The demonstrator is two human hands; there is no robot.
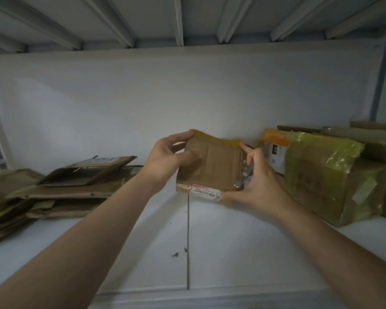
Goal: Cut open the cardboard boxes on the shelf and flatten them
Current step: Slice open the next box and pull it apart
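A small brown cardboard box (pixel 212 163) with yellow tape along its top and a white label on its lower edge is held up above the white shelf (pixel 232 253). My left hand (pixel 167 159) grips its left side, thumb at the top corner. My right hand (pixel 259 181) holds its right side, fingers at the top right corner and thumb at the label. A small metal cutter (pixel 245 175) lies in that right hand against the box's edge.
A pile of flattened cardboard (pixel 60 186) lies on the shelf at the left. Larger boxes wrapped in yellow-green tape (pixel 325 172) stand at the right against the back wall. The upper shelf's beams (pixel 178 18) run overhead.
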